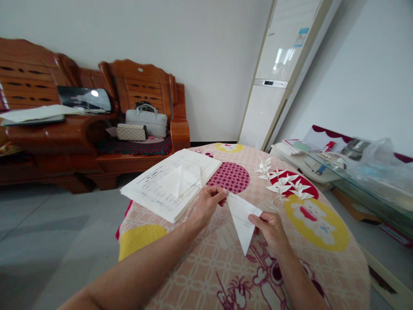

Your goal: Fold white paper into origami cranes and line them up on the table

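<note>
A folded paper triangle (242,220) is held between my two hands just above the patterned tablecloth, one point hanging down toward me. My left hand (209,201) pinches its upper left corner between thumb and fingers. At the upper right corner, my right hand (270,227) grips the paper with the thumb on top; its other fingers are partly hidden beneath. Left of my hands lies a stack of printed sheets (151,191), with a folded paper piece (179,183) resting on it. Several white folded-paper cranes (282,185) stand together on the right side of the table.
The round table is covered by a pink tablecloth (200,267). At the right, a glass-topped stand (364,189) carries a plastic bag (380,161) and papers. Behind are a wooden chair (142,82) with bags on it and a tall white air conditioner (267,99).
</note>
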The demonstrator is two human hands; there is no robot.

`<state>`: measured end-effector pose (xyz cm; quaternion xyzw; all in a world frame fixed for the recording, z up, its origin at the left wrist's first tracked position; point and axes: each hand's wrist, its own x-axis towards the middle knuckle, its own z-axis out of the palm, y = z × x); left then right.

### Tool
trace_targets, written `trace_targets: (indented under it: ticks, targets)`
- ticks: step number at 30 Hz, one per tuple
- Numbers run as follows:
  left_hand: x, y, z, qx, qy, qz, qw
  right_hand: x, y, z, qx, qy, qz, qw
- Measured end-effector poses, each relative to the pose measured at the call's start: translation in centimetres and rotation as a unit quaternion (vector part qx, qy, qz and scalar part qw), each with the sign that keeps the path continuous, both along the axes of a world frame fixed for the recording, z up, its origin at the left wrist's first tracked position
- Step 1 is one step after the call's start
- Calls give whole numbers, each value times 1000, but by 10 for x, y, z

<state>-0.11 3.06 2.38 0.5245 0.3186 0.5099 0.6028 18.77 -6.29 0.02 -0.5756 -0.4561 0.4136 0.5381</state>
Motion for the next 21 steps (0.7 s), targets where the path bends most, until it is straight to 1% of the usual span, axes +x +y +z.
trace_targets:
  ticks: [4,5,6,9,10,12,13,15,18,21]
  targets:
    - [-2,7,-2,-49,-59,70,995,-1,-1,-3,7,17,0,1000]
    - [-3,8,-2,-56,-67,82,993,-1,0,-3,12,21,-5,1000]
    - [-4,8,-3,-60,-67,80,993,-1,0,-4,19,24,-12,999]
    - [-2,1,-4,-58,-13,-17,998,-2,1,-4,43,13,-46,998]
    - [0,-3,-5,-49,3,-38,998,-3,1,-4,49,-7,-60,997]
    - [5,-11,-6,-23,31,-54,998,-3,0,-4,66,-85,-92,990]
    - [8,-15,-6,-18,40,-60,997,-3,0,-3,83,-139,-107,981]
    - [13,-21,-6,-29,51,-69,996,-5,-2,-1,138,-250,-122,951]
    - [17,-27,-4,-79,34,-90,992,-12,-4,5,235,-373,-98,892]
    - [16,-30,-1,-120,10,-121,985,-21,-4,8,290,-450,-77,841]
